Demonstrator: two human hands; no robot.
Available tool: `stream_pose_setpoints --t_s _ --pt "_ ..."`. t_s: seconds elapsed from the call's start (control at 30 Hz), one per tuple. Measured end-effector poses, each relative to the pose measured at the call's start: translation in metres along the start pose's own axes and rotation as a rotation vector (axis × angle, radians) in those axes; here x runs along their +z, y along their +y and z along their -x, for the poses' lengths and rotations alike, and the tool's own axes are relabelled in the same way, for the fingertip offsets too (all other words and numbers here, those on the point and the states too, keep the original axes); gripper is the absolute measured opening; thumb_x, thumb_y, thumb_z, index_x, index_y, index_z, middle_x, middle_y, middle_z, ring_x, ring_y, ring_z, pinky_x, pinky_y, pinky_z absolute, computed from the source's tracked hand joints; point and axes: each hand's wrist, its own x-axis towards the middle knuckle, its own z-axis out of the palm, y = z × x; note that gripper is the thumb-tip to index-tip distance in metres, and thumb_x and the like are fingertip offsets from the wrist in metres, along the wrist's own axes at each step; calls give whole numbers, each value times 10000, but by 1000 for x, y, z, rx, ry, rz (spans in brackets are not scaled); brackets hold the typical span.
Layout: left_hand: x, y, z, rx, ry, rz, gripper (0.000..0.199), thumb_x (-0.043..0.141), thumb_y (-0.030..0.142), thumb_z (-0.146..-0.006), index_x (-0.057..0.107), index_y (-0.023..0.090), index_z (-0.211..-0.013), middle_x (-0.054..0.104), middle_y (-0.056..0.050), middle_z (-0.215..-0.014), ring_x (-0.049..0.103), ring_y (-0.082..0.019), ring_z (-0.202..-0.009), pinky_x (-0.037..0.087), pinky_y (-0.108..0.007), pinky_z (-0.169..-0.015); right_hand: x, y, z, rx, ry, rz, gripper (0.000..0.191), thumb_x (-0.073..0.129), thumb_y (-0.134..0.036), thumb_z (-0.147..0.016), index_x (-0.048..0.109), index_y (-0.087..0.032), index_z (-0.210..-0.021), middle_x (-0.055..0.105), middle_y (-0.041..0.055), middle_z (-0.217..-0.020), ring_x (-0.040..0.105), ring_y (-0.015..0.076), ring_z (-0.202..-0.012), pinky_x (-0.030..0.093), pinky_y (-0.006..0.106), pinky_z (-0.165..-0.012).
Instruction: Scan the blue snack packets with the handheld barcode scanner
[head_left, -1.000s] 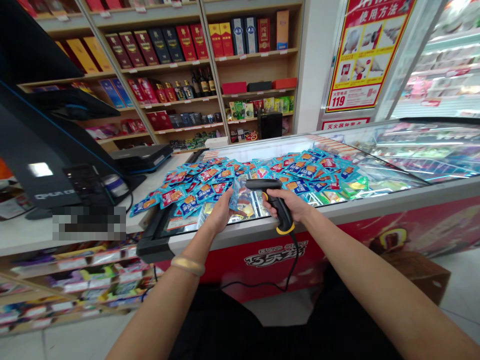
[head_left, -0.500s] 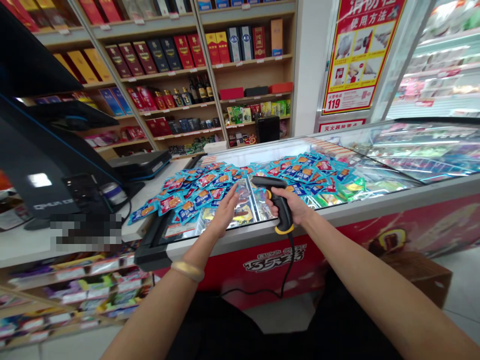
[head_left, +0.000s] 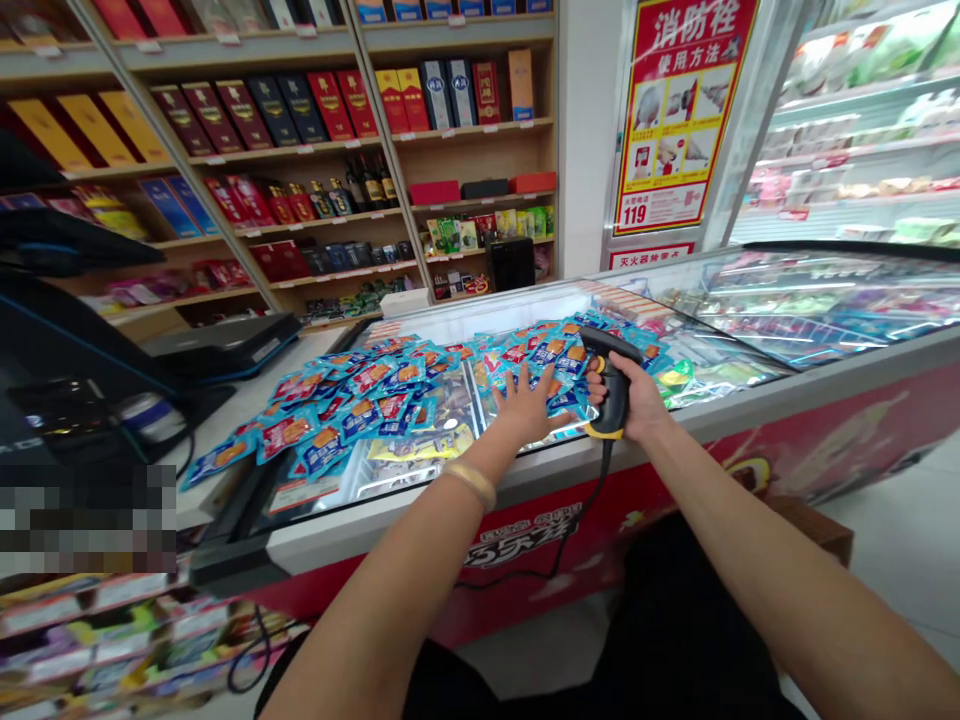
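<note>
Gold bangle on bare left forearm. Left hand open, fingers spread, palm down over blue snack packets, holding nothing; contact with packets unclear. Right hand closed round black-and-yellow barcode scanner, cord dropping past red freezer front. Packets heaped on glass lid, reaching white counter at left. Upper left, wooden shelves of boxed liquor; upper right, red fire-hydrant poster.
</note>
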Motion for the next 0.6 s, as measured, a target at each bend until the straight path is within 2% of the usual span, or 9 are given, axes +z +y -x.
stream_pose_setpoints --t_s 0.13,0.33,0.47,0.6 --pt "4 5 -10 -8 2 -72 890 565 600 -794 123 319 -1513 95 -174 -1591 57 -457 -1432 141 -687 -1068 -5 -2 -2 20 16 -72 197 651 -344 -764 529 -195 -803 514 -21 -601 434 82 -463 433 188 -414" --pt "5 5 -31 -7 17 -72 846 551 563 -823 125 324 -1513 99 -171 -1591 92 -440 -1435 156 -684 -1069 -2 -4 -5 13 57 -97 179 629 -333 -786 534 -181 -798 508 -16 -596 427 76 -457 424 178 -405" --pt "5 0 -33 30 37 -55 947 586 644 -757 104 338 -1512 64 -170 -1595 49 -435 -1441 135 -695 -1067 -3 -2 -5 -7 55 -79 178 630 -342 -775 539 -189 -789 495 -17 -610 416 80 -453 426 189 -398" --pt "3 -9 -24 51 92 -37 1069 647 684 -675 94 320 -1514 12 -168 -1598 -11 -425 -1445 75 -680 -1088 -4 -2 -4 -9 65 -62 180 624 -344 -771 543 -185 -782 488 -15 -620 421 79 -463 430 188 -406"
